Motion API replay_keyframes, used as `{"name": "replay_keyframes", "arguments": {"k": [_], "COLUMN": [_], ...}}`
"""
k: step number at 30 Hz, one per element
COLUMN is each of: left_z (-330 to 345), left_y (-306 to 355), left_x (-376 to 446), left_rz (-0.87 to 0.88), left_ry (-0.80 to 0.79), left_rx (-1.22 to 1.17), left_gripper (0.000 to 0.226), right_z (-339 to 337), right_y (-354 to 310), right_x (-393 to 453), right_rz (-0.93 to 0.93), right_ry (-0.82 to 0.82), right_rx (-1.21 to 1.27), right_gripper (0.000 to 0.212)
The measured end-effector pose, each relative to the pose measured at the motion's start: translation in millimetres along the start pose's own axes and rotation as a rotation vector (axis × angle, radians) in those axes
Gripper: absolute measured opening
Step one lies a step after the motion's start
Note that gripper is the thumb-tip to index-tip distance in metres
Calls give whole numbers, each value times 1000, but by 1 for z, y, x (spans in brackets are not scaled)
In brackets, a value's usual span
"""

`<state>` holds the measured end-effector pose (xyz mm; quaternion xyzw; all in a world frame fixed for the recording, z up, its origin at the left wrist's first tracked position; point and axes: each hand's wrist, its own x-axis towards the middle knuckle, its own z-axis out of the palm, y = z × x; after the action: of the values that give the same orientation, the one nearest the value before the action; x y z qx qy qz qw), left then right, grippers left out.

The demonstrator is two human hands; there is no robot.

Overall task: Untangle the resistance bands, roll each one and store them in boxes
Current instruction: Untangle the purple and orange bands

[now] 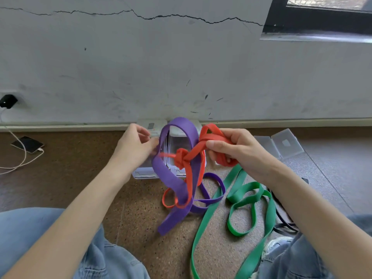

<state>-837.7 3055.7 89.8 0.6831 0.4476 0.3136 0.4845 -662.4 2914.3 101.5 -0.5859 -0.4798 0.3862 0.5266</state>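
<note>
A wide purple band (173,178) and a thinner red band (190,158) hang knotted together in front of me. My left hand (136,143) pinches the purple band's left side near a thin red strand. My right hand (231,150) grips a bunched loop of the red band. The red knot sits between both hands. A green band (237,200) lies looped on the floor below my right hand. Two clear plastic boxes (145,174) stand open behind the bands, against the wall.
More clear boxes or lids (285,143) lie at the right by the wall. A black band (283,224) rests near my right knee. A phone (27,144) with a white cable lies on the floor at the far left. My jeans-clad knees frame the brown speckled floor.
</note>
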Motion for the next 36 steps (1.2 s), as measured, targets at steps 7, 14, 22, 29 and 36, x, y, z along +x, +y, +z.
{"name": "replay_keyframes", "arguments": {"k": [7,14,22,29,36], "left_z": [19,9,12,10,-5], "left_y": [-3,-5,4,14,15], "left_x": [-20,-9,-19,-16,-3], "left_rz": [18,178,52,-9,-18], "left_ry": [-639,-596,-640,-513,-293], "left_rx": [-71,104,9,-237,-37], "left_gripper": [68,12,42,51,50], "right_z": [5,-12,-11,21,17], "right_y": [1,-17,2,12,16], "right_x": [-1,0,8,-3,3], "right_rz": [-3,-3,-62,229,211], "right_ry": [101,166,306,-81,205], "right_rx": [36,-339,-839,-162,42], "right_gripper": [8,15,45,41,12]}}
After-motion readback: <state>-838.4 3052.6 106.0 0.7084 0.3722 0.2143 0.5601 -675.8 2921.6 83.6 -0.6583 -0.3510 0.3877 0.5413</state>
